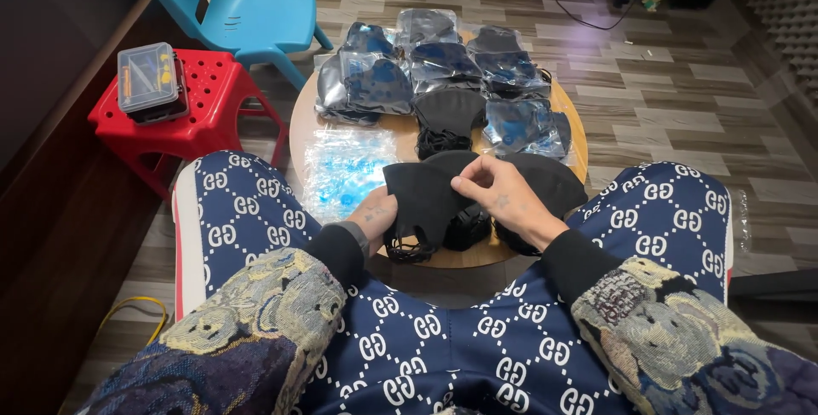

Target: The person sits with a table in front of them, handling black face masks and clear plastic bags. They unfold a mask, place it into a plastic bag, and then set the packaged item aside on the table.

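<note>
Currently, the left hand (372, 210) grips a black fabric face mask (423, 198) from below, fingers curled shut on its lower edge, where the ear loops hang down. The right hand (503, 198) pinches the upper edge of the same mask between thumb and fingertips. The mask sits above the near edge of a small round wooden table (298, 121), between the person's knees.

Progress, judged from the layout: bagged masks in clear plastic sleeves (443, 66) form stacked rows across the far half of the table, so a fair part of the packing appears done. Remaining stock includes a loose black mask (445, 121) at table centre, and a pile of dark unbagged masks (545, 189) beneath the right hand. A stack of empty clear sleeves with blue print (341, 168) lies just beside the left hand.

Surroundings: a red plastic stool (209, 108) carrying a clear-lidded compartment box (149, 78) stands left of the table, with a blue plastic chair (247, 14) behind it. Nothing obstructs either hand; dangling ear loops could tangle.
</note>
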